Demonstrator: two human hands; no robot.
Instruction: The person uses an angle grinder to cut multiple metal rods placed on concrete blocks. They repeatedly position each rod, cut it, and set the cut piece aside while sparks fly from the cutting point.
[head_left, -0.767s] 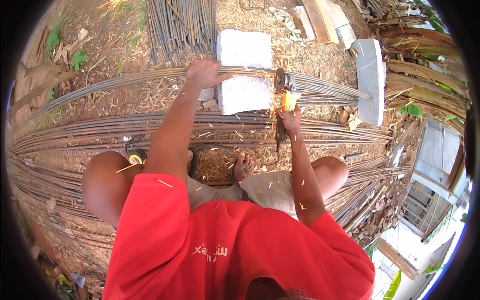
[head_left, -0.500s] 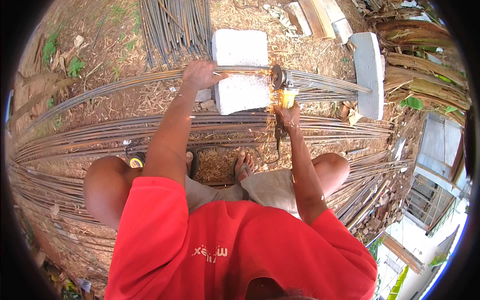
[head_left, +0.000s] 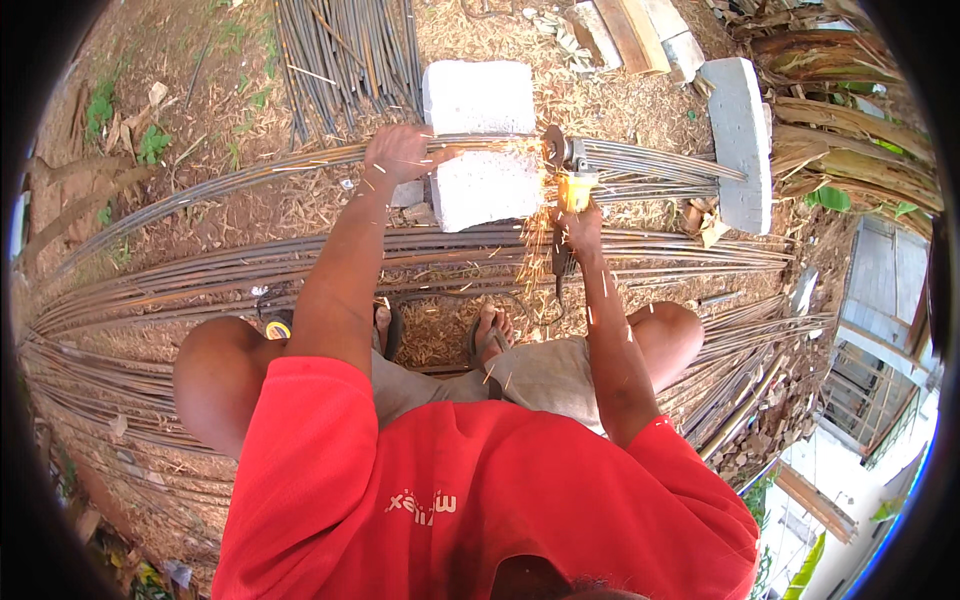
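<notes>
My left hand [head_left: 398, 155] grips a bundle of long steel bars [head_left: 270, 168] lying across a white block [head_left: 485, 185]. My right hand [head_left: 580, 228] holds a yellow angle grinder [head_left: 575, 190], its disc [head_left: 553, 145] at the bars just right of the block. Orange sparks [head_left: 538, 240] spray from the cut down toward my legs. The right part of the bundle reaches a grey concrete slab [head_left: 742, 205]. My bare forearms reach forward over my bent knees.
More long bars [head_left: 180, 278] lie near my sandalled feet [head_left: 490, 340], with a tape measure [head_left: 277, 330] among them. A stack of short bars [head_left: 345, 60] lies above. Boards [head_left: 630, 40], dry banana leaves [head_left: 820, 130] and a pale building [head_left: 870, 340] edge the right.
My hands stay in place on the bars and grinder, shifting only slightly. The spray of sparks below the disc has grown wider and denser than in the first frame.
</notes>
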